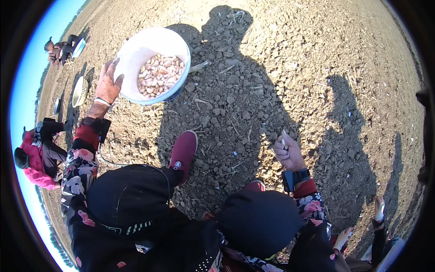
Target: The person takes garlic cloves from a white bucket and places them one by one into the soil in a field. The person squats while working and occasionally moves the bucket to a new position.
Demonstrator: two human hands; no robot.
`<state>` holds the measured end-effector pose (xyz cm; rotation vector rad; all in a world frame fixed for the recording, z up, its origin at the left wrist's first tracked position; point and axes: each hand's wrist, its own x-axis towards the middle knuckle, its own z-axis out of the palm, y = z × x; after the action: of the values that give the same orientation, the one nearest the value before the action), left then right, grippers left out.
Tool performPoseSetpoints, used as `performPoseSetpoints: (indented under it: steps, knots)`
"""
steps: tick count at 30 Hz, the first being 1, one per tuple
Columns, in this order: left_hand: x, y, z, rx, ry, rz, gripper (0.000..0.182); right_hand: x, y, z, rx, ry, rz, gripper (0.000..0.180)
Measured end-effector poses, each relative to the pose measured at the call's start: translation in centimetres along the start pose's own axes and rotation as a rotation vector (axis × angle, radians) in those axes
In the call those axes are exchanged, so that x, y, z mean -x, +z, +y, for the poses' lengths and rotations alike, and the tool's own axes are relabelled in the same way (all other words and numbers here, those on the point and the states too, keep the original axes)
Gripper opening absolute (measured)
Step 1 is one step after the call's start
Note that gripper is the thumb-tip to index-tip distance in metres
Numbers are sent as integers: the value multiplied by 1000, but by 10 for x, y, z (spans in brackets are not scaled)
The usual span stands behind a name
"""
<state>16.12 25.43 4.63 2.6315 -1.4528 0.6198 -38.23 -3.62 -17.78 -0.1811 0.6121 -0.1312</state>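
A white plastic bucket [131, 54] stands ahead of me to the left, with many garlic cloves [159, 74] in its bottom. Against the bucket's left rim is my left hand [108, 80], fingers stretched; whether it grips the rim is unclear. My right hand [287, 151], low over the soil on the right, has its fingers curled. A pale clove [283, 142] shows between its thumb and fingers; the curled fingers hide the palm. Dark, cloddy soil [234, 112] in my shadow lies between both hands.
My maroon shoe [184, 151] is on the soil below the bucket. Dry stalk pieces [200, 66] lie about. At left are two seated people [34, 156] [59, 49] and a yellowish basket [80, 91]. Another person's gloved hand [379, 207] is at lower right.
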Motion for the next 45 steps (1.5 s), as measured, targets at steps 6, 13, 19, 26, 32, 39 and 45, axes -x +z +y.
performPoseSetpoints:
  steps: [6,13,19,26,32,39,45]
  knots:
    - [17,67,-52,694,-491,-86,60,-28,37,-23,79,76,70,25]
    - [21,56,-39,1041,-622,-241,57,-89,76,-33,538,128,110,16]
    - [32,44,-34,1057,-678,-295,54,-170,121,-29,862,142,90,17]
    - [46,47,-37,974,-915,-327,65,-286,149,14,1396,-72,-9,13]
    - [43,47,-25,1065,-1005,-196,68,-332,165,43,1944,-655,-161,20]
    - [40,42,-22,1063,-972,-255,64,-341,193,35,1991,-618,-16,22]
    - [42,44,-31,1139,-963,-343,60,-331,182,32,2075,-490,-167,20]
